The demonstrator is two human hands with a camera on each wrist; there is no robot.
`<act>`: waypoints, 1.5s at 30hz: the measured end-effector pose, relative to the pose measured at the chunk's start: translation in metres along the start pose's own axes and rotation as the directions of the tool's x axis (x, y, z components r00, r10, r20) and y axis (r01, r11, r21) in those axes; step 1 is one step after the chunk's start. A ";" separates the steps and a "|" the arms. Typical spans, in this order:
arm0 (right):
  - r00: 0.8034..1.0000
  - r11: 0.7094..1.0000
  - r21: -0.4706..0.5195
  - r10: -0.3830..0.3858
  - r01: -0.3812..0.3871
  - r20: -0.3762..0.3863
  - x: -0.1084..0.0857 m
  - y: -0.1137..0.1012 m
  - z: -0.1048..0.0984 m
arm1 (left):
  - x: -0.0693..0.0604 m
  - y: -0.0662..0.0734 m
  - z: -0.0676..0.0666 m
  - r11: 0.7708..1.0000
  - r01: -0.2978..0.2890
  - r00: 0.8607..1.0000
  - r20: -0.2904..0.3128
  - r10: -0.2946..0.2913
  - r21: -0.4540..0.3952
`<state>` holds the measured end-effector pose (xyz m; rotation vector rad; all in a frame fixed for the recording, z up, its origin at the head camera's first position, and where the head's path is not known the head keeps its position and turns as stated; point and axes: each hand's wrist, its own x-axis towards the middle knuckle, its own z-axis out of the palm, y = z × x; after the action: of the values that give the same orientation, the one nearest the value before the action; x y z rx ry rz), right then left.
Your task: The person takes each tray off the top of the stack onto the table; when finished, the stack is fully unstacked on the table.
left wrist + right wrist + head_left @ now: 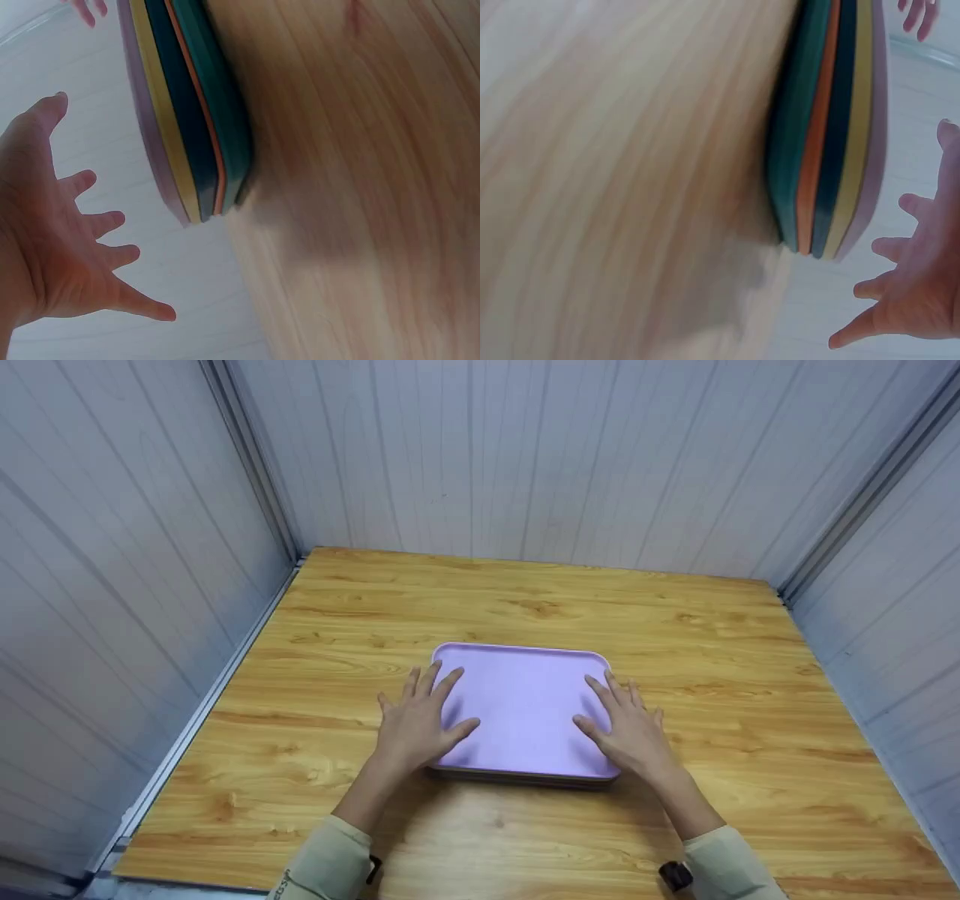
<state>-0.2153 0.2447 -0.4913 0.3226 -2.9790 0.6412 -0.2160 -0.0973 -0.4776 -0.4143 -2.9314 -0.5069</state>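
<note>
A purple rectangular tray (525,705) lies on top of a stack on the wooden table. Both wrist views show the stack's side: purple, yellow (166,112), dark blue, orange and green (799,142) layers. My left hand (416,727), fingers spread, is over the tray's left edge; in the left wrist view the hand (67,240) is apart from the stack. Over the right edge is my right hand (630,731), also spread; the right wrist view shows this hand (922,277) apart from the stack too. Neither hand holds anything.
The wood-grain table (525,600) extends around the stack on all sides. Pale panelled walls (480,457) stand behind it and at left and right, with metal strips at the corners. Dark bands show at both sleeve cuffs.
</note>
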 end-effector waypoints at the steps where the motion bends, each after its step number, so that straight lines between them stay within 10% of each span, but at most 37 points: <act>1: 1.000 1.000 0.000 0.005 -0.005 0.002 0.000 0.002 0.001 | 0.000 -0.002 0.001 1.000 0.008 1.000 -0.002 -0.008 -0.007; 21: 0.997 0.996 0.067 0.058 -0.055 -0.043 -0.002 0.023 0.012 | 0.003 -0.030 0.017 0.974 0.204 0.977 0.086 -0.196 -0.097; 31: 0.995 0.944 0.316 0.097 -0.095 0.009 0.000 0.027 0.013 | 0.004 -0.030 0.018 0.939 0.217 0.975 0.010 -0.222 -0.268; 45: 0.996 0.936 0.345 0.086 -0.073 -0.021 0.002 0.027 0.014 | 0.005 -0.029 0.022 0.883 0.185 0.964 -0.094 -0.248 -0.431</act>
<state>-0.2237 0.2623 -0.5140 0.2070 -2.8468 1.1681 -0.2313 -0.1150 -0.5066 -0.0791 -2.7252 -1.1570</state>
